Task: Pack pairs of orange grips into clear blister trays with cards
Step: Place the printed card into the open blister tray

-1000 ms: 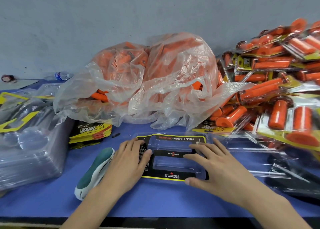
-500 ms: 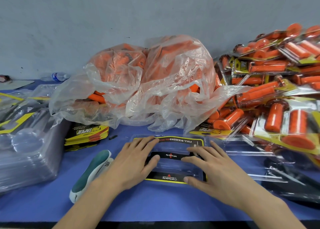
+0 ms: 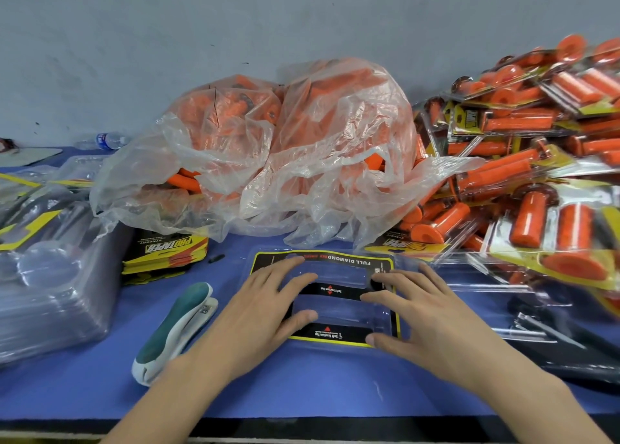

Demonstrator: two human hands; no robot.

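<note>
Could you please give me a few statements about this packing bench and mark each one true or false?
1. The left hand and the right hand both press flat on the clear tray with its card. True.
2. The tray's pockets are already filled. False: both pockets are empty.
3. A stapler lies left of the left hand. True.
4. The plastic bag sits nearer the person than the tray. False: it sits beyond the tray.
5. Finished packs are piled on the right. True.
6. The water bottle stands beside the stapler. False: it lies far back on the left.
</note>
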